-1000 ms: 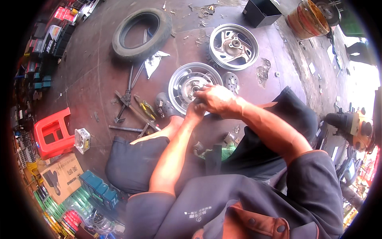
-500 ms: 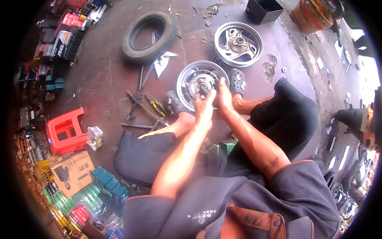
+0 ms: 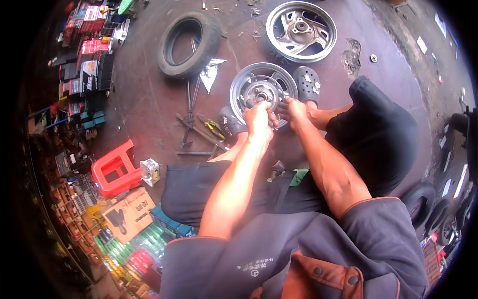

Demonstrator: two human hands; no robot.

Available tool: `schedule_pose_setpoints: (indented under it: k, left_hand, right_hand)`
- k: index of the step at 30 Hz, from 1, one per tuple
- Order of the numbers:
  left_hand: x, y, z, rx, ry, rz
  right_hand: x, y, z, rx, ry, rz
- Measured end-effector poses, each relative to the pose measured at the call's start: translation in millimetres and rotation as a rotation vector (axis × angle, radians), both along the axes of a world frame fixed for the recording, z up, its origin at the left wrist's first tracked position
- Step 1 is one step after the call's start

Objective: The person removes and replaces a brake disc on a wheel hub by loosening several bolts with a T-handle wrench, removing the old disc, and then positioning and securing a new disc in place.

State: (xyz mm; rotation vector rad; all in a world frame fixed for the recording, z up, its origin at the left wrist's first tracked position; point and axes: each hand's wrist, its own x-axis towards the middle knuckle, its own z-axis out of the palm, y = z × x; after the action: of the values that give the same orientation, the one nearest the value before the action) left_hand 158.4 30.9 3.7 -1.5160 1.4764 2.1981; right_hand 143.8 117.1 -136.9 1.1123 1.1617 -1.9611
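Left hand (image 3: 258, 115): clenched at the near rim of the bare wheel (image 3: 259, 89), holding something I cannot make out.
Right hand (image 3: 293, 109): clenched alongside, same rim.
Wheel: flat on the floor (image 3: 149, 99) between two clogs.
Progress: tyre (image 3: 189, 44) already off; hub work under way.
Around: hand tools (image 3: 196, 129) just left, second wheel (image 3: 301, 31) beyond.

Near wheel rim (image 3: 256, 88), centre frame: bare metal, dull grey, smudged. Second rim (image 3: 300, 31), top: metal, brighter sheen. Tyre (image 3: 189, 44), upper left: matt black rubber. Floor (image 3: 149, 99): rough concrete, stained dark. Stool (image 3: 115, 169), left: glossy red plastic. Box (image 3: 130, 213), lower left: brown cardboard, matt. Clogs (image 3: 307, 83): matt dark rubbery plastic. Shorts (image 3: 378, 134): black cloth.
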Motion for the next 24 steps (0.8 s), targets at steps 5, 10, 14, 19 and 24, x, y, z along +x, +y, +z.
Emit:
schedule_pose_setpoints:
  k: [5, 10, 14, 19, 24]
  left_hand:
    - [3.5, -15.3, 5.1, -0.139, -0.087, -0.210]
    - [-35.6, -89.2, 3.2, -0.651, 0.098, -1.667]
    - [-74.3, -49.2, 42.2, -0.779, -0.045, -2.112]
    - [-13.4, -78.9, 23.7, -1.255, 0.155, -1.572]
    - [50.4, -70.6, -13.3, -0.343, 0.477, -0.314]
  right_hand:
    - [13.7, -9.8, 4.0, -0.030, -0.100, 0.095]
    - [11.7, -3.8, -11.9, -0.029, -0.111, 0.153]
    - [16.6, -2.2, 5.8, 0.023, -0.149, 0.184]
    - [-11.7, -11.8, 71.5, 0.575, 0.423, 0.259]
    - [-50.6, -23.8, 136.2, 0.374, 0.785, 0.510]
